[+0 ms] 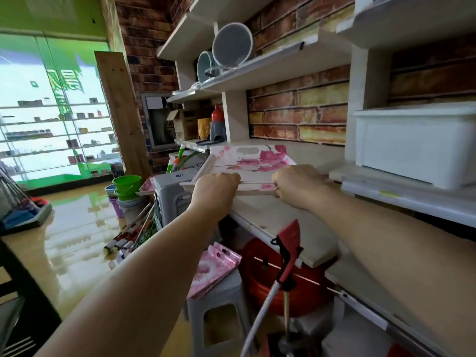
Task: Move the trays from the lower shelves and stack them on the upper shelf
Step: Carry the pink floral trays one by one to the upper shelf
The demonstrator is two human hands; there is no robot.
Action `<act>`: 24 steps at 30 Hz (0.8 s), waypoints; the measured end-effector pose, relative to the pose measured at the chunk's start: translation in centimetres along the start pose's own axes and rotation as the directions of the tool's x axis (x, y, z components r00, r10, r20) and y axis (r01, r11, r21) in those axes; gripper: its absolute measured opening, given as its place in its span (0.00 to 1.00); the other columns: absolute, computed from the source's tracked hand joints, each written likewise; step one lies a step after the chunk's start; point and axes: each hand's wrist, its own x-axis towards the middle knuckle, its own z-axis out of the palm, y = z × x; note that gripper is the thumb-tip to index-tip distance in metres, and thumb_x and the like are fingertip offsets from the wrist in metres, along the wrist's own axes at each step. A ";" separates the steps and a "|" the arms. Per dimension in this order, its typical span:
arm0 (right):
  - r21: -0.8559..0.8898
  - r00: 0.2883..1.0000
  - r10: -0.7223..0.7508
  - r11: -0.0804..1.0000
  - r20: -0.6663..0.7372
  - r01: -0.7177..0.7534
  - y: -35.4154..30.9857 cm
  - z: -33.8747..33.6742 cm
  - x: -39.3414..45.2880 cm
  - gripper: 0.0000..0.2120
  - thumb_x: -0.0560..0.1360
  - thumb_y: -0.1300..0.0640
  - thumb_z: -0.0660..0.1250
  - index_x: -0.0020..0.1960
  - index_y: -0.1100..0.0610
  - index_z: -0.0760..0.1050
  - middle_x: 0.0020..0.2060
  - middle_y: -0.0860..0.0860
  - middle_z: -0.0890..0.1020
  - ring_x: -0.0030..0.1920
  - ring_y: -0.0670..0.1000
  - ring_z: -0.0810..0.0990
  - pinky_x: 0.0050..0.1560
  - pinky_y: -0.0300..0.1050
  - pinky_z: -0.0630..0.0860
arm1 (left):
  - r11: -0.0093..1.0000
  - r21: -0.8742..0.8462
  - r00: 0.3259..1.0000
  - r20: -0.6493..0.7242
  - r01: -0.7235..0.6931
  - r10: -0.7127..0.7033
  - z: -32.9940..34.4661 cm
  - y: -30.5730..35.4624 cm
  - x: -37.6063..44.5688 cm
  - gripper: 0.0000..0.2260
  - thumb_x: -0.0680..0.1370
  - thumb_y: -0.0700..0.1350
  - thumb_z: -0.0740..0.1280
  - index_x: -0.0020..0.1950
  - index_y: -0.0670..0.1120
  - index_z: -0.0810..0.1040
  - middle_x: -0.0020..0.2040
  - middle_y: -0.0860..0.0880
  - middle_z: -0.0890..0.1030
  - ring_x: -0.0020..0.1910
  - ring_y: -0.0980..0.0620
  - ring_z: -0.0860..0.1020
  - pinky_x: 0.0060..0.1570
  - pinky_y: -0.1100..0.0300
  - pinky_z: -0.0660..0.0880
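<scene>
Strong daylight enters through the window at the left and overexposes it. The glossy floor shows glare and reflections. Edges bend from the wide lens; the whole picture is slightly soft.

Brick-pattern wall behind white shelving — glossy tan floor, bright window left.

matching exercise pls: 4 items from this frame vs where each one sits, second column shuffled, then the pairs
Things:
1. floral tray
2. white bin
3. green bucket
4. pink trays

Places:
A. on the grey stool
B. on the shelf at right
C. on other buckets by the floor
D. gripped by the left hand and right hand, at shelf level

Pairs: 1-D, 2-B, 3-C, 4-A
</scene>
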 end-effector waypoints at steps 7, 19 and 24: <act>-0.076 0.999 0.019 0.997 -0.029 -0.021 -1.3 2.8 10.1 0.06 0.77 0.64 0.59 0.45 0.57 0.72 0.49 0.56 0.80 0.45 0.58 0.76 0.40 0.44 0.64 | 0.997 -0.075 0.997 -0.070 -0.024 0.018 6.3 -6.2 8.4 0.10 0.78 0.39 0.60 0.58 0.48 0.73 0.53 0.49 0.81 0.52 0.46 0.80 0.43 0.56 0.73; -0.197 0.914 0.384 0.914 0.135 -0.355 -5.3 8.9 22.4 0.09 0.76 0.67 0.60 0.38 0.61 0.72 0.36 0.55 0.75 0.45 0.59 0.76 0.31 0.41 0.61 | 0.906 -0.226 0.933 -0.129 -0.357 0.335 18.4 -13.9 21.9 0.10 0.77 0.35 0.60 0.55 0.47 0.73 0.52 0.49 0.81 0.51 0.48 0.80 0.42 0.57 0.73; -0.248 0.853 0.502 0.852 0.144 -0.460 -4.0 10.4 23.8 0.10 0.74 0.68 0.61 0.53 0.61 0.77 0.50 0.58 0.81 0.51 0.59 0.80 0.41 0.43 0.65 | 0.852 -0.235 0.882 -0.183 -0.468 0.434 20.2 -12.6 25.4 0.12 0.77 0.35 0.60 0.58 0.48 0.72 0.51 0.49 0.81 0.51 0.47 0.80 0.43 0.58 0.72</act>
